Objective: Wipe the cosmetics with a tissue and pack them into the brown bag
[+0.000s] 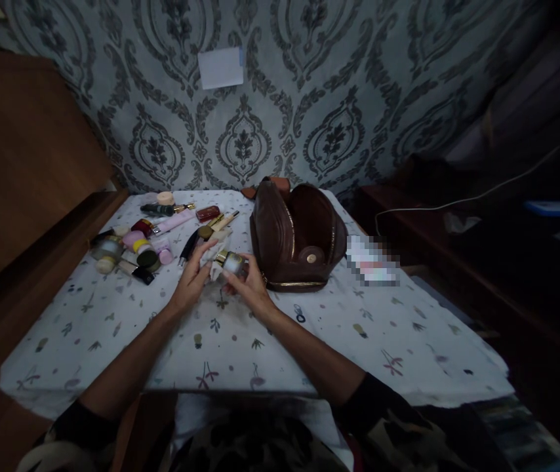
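Both mid-frame, left hand (190, 282) and right hand (254, 290) have fingers (205, 248) curled in, gripping a wipe (214, 270) and bottle (233, 263) respectively.

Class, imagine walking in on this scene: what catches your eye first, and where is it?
The brown leather bag stands out first, gaping open right of centre on the patterned tablecloth. Just left of it, the right hand holds a small gold-necked bottle, and the left hand a crumpled white wipe. Assorted cosmetics lie clustered farther left.
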